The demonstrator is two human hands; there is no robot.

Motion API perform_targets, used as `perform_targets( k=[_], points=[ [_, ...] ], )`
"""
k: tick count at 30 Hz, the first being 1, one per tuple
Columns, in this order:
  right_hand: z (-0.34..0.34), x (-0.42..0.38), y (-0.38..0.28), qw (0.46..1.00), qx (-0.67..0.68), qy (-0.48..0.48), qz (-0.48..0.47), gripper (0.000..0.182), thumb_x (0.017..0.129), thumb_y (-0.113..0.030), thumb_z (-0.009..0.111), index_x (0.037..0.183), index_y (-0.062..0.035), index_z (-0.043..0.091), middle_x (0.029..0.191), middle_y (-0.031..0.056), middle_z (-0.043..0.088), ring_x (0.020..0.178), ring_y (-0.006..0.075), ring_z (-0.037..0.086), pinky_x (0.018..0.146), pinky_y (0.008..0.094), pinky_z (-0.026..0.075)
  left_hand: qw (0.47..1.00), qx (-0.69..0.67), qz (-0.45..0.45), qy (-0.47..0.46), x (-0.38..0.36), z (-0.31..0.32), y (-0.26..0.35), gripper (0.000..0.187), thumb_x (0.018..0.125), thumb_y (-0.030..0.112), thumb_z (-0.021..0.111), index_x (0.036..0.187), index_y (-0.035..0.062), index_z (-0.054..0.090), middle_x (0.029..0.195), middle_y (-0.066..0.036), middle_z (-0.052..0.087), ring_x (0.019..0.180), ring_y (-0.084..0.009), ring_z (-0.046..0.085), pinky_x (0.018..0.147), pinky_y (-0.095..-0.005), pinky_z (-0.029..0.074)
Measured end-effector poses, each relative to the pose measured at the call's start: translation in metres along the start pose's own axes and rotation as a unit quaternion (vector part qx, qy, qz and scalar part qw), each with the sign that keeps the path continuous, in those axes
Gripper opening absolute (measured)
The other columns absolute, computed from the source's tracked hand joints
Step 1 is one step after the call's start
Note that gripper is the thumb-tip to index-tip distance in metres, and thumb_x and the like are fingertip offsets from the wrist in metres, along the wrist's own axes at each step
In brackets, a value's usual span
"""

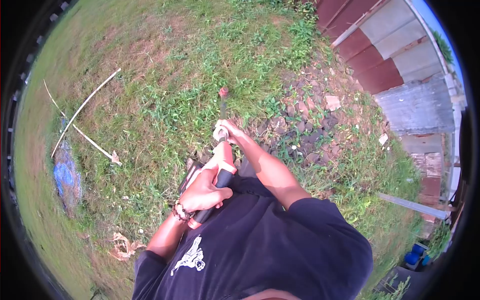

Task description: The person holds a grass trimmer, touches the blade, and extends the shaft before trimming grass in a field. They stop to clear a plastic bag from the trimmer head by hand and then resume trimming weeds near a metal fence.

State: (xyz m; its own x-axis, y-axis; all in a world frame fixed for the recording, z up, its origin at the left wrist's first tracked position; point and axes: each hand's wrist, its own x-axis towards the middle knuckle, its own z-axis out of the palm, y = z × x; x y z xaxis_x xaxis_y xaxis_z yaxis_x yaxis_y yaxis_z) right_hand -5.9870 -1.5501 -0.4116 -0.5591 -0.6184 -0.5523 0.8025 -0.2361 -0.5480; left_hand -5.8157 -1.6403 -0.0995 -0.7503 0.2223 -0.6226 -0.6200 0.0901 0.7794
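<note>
A cordless grass trimmer with an orange and black body points away from my torso. Its thin shaft ends in a small red head over the grass. At the rear, my left hand, with a beaded bracelet at the wrist, is closed around the black handle. Farther forward my right hand wraps round the shaft just ahead of the orange housing. A dark block, perhaps the battery, shows partly beside the left hand.
Dark stones and broken rubble lie to the right, before a rusty sheet-metal wall. On the left are a long pale pole and a blue plastic sheet. A dry leaf lies lower left; a metal bar sits right.
</note>
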Motion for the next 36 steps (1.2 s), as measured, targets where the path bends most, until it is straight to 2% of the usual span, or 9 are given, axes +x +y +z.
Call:
perform_targets(
  k=[6, 9, 15, 20, 23, 24, 31, 32, 36],
  points=[
    [0.022, 0.034, 0.005, 0.996, -0.028, -0.085, -0.01, 0.019, 0.088, -0.022, 0.053, 0.074, -0.0102, 0.057, 0.064, -0.0008, 0.054, 0.057, 0.0117, 0.055, 0.048, 0.0283, 0.045, 0.996, 0.044, -0.02, 0.076, 0.012, 0.006, -0.002, 0.036, 0.068, 0.013, 0.068, 0.097, -0.0044, 0.055, 0.064, -0.004, 0.06, 0.053, -0.0111, 0.061, 0.048, -0.0254, 0.048],
    [0.01, 0.045, -0.006, 0.996, -0.009, -0.083, 0.004, 0.009, 0.081, -0.017, 0.06, 0.075, -0.0105, 0.058, 0.062, -0.0005, 0.055, 0.05, 0.0113, 0.054, 0.045, 0.0266, 0.045, 0.995, 0.043, -0.014, 0.088, 0.021, 0.013, 0.014, 0.034, 0.067, 0.013, 0.067, 0.093, -0.0043, 0.055, 0.064, -0.004, 0.059, 0.055, -0.0124, 0.06, 0.05, -0.027, 0.048],
    [-0.031, -0.001, -0.074, 0.999, -0.031, -0.002, -0.01, 0.016, 0.084, -0.013, 0.046, 0.069, -0.0114, 0.051, 0.064, 0.0001, 0.05, 0.056, 0.0134, 0.052, 0.051, 0.0294, 0.045, 0.982, 0.088, 0.155, 0.056, 0.067, 0.019, 0.018, 0.044, 0.067, 0.013, 0.066, 0.107, -0.0013, 0.058, 0.072, -0.001, 0.059, 0.058, -0.0142, 0.057, 0.056, -0.0288, 0.046],
    [-0.083, -0.006, -0.112, 0.995, -0.002, 0.103, -0.007, 0.012, 0.081, -0.016, 0.05, 0.074, -0.0064, 0.051, 0.063, 0.0053, 0.051, 0.053, 0.0202, 0.058, 0.043, 0.0366, 0.05, 0.998, -0.019, -0.049, -0.042, 0.098, 0.009, 0.07, 0.051, 0.075, 0.005, 0.06, 0.124, -0.0031, 0.05, 0.073, -0.003, 0.059, 0.051, -0.0089, 0.058, 0.047, -0.0224, 0.049],
    [-0.093, -0.003, -0.131, 0.992, -0.003, 0.126, 0.012, 0.013, 0.081, -0.017, 0.05, 0.073, -0.0072, 0.051, 0.061, 0.0047, 0.051, 0.053, 0.0198, 0.058, 0.043, 0.037, 0.05, 0.997, -0.024, -0.069, -0.031, 0.115, 0.009, 0.09, 0.05, 0.075, 0.005, 0.06, 0.123, -0.0048, 0.05, 0.07, -0.002, 0.059, 0.052, -0.0097, 0.059, 0.048, -0.0233, 0.049],
    [-0.096, 0.001, -0.136, 0.994, 0.008, 0.113, 0.009, 0.012, 0.081, -0.017, 0.051, 0.073, -0.0074, 0.051, 0.061, 0.0042, 0.05, 0.052, 0.019, 0.057, 0.043, 0.0361, 0.049, 0.998, -0.02, -0.058, -0.03, 0.12, 0.015, 0.101, 0.024, 0.072, 0.006, 0.06, 0.095, -0.003, 0.057, 0.067, -0.001, 0.057, 0.049, -0.0097, 0.057, 0.046, -0.0236, 0.047],
    [-0.091, 0.039, -0.157, 0.997, 0.016, 0.062, 0.04, 0.01, 0.08, -0.013, 0.056, 0.071, -0.0107, 0.051, 0.062, -0.0008, 0.048, 0.05, 0.012, 0.05, 0.045, 0.0289, 0.041, 0.98, 0.194, 0.02, 0.04, 0.151, 0.053, 0.143, 0.051, 0.063, 0.017, 0.066, 0.108, -0.0055, 0.058, 0.093, -0.015, 0.066, 0.091, -0.0262, 0.062, 0.079, -0.0347, 0.048],
    [-0.086, 0.04, -0.163, 0.998, 0.013, 0.033, 0.051, 0.011, 0.08, -0.012, 0.057, 0.07, -0.0114, 0.052, 0.062, -0.0016, 0.048, 0.052, 0.0116, 0.051, 0.046, 0.0286, 0.042, 0.975, 0.211, 0.025, 0.068, 0.156, 0.056, 0.13, 0.048, 0.061, 0.023, 0.067, 0.1, -0.0034, 0.06, 0.075, -0.015, 0.062, 0.072, -0.0285, 0.062, 0.066, -0.0382, 0.048],
    [-0.077, 0.058, -0.171, 0.999, 0.018, 0.011, 0.035, 0.008, 0.081, -0.014, 0.056, 0.073, -0.01, 0.055, 0.064, -0.0001, 0.051, 0.053, 0.0122, 0.052, 0.046, 0.0284, 0.042, 0.959, 0.269, -0.008, 0.093, 0.169, 0.055, 0.13, 0.044, 0.061, 0.026, 0.067, 0.091, -0.005, 0.06, 0.073, -0.016, 0.062, 0.073, -0.029, 0.063, 0.066, -0.0391, 0.048]
  ],
)
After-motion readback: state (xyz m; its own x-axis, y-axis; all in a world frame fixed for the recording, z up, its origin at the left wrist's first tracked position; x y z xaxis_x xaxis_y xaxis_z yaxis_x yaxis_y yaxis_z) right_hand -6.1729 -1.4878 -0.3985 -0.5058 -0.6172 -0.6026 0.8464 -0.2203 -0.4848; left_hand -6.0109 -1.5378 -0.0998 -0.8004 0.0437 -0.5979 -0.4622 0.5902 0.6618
